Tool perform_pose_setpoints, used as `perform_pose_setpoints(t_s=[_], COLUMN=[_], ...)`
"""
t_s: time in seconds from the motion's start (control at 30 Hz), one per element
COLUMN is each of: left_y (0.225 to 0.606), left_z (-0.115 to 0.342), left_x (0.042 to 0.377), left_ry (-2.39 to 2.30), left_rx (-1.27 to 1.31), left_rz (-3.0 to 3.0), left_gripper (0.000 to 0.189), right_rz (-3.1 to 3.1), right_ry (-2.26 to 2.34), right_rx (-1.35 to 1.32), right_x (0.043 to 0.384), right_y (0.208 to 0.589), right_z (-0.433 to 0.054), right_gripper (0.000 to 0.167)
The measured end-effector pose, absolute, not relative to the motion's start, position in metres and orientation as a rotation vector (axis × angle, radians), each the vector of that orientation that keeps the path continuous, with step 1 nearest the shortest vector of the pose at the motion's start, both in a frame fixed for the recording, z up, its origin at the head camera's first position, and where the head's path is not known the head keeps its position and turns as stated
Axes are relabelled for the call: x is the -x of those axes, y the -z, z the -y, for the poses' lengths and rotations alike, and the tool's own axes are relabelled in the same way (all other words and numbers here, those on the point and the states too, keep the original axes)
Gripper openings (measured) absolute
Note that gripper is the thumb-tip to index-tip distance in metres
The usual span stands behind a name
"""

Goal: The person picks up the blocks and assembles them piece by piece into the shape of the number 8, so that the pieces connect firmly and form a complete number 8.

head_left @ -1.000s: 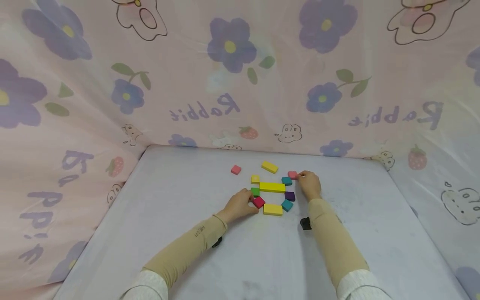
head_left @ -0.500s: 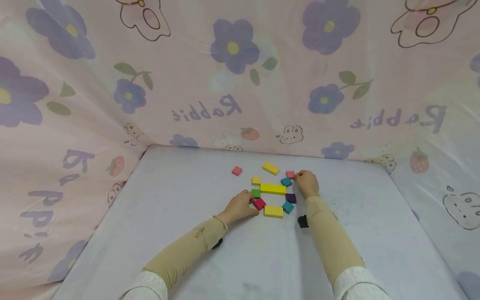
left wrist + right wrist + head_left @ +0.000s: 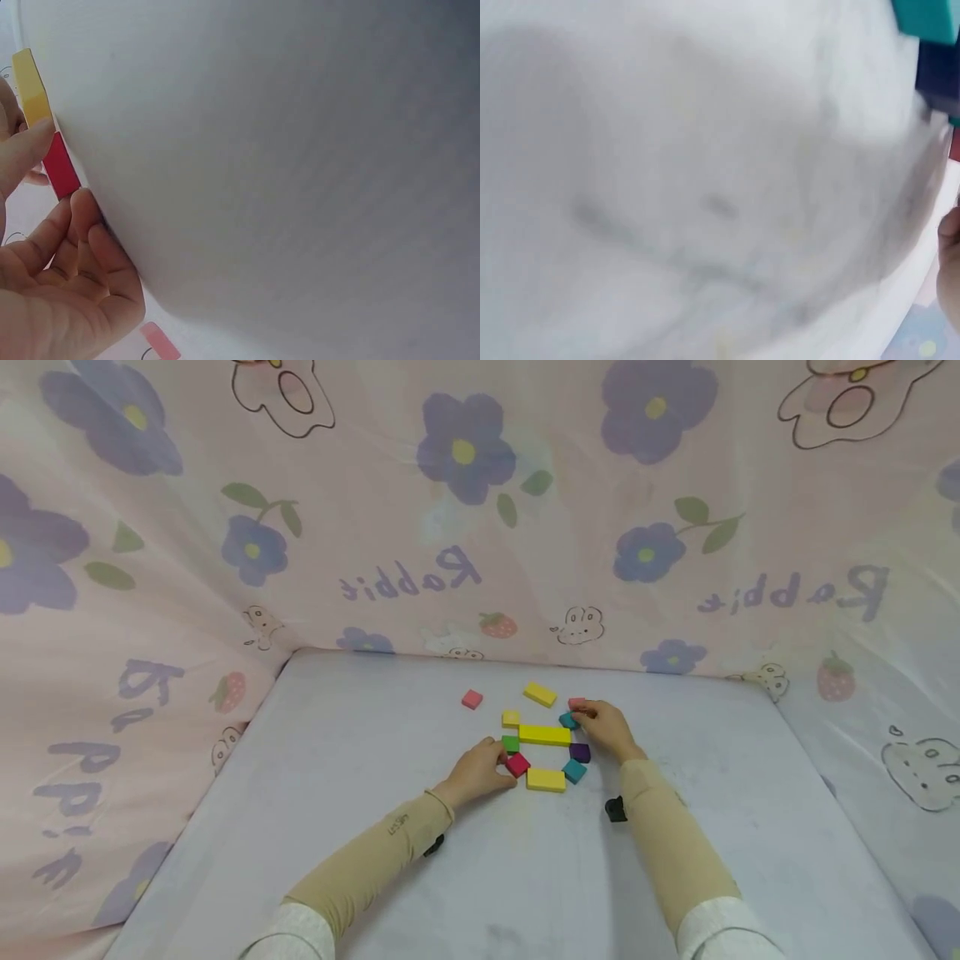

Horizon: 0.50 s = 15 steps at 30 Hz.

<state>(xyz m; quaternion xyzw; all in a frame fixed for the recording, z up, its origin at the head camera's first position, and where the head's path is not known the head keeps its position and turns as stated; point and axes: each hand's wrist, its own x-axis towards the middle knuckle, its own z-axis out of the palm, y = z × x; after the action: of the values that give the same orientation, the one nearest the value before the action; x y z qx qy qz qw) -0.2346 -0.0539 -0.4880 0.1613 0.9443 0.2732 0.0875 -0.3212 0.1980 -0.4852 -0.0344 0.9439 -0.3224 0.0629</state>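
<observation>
Small coloured wooden blocks lie together on the table. My left hand (image 3: 476, 770) pinches a red block (image 3: 517, 765) between thumb and fingers; the left wrist view shows the red block (image 3: 61, 166) end-on beside a yellow block (image 3: 31, 90). My right hand (image 3: 606, 727) has its fingertips on the upper teal block (image 3: 567, 721), partly covering it, and right at a pink block (image 3: 576, 702) behind. A yellow bar (image 3: 544, 735) lies between the hands, with a green block (image 3: 510, 744) at left and a purple block (image 3: 580, 752) at right. Only part of the right hand (image 3: 950, 262) shows in its wrist view.
A yellow block (image 3: 545, 779) and a second teal block (image 3: 574, 771) lie at the near side. Farther off are a pale yellow block (image 3: 511, 718), a loose pink block (image 3: 472, 699) and a tilted yellow block (image 3: 540, 695). Patterned curtain (image 3: 420, 527) encloses the table's back and sides.
My right hand has moved left from the pink block onto the teal one. The pink block has shifted left and slightly away, the teal block slightly left. My left hand stays put.
</observation>
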Motion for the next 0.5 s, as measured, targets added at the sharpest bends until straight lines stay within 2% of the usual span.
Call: perform_pose_setpoints(t_s=[0.5], left_y=[0.4823], left_z=[0.0542], left_x=[0.2314], left_ry=[-0.822], left_rx=[-0.498], left_rz=[-2.804], left_gripper=[0.035], right_rz=[-2.901], right_ry=[0.832], right_rx=[0.131], right_x=[0.3166], right_y=[0.4890], right_z=[-0.2047], right_gripper=[0.033])
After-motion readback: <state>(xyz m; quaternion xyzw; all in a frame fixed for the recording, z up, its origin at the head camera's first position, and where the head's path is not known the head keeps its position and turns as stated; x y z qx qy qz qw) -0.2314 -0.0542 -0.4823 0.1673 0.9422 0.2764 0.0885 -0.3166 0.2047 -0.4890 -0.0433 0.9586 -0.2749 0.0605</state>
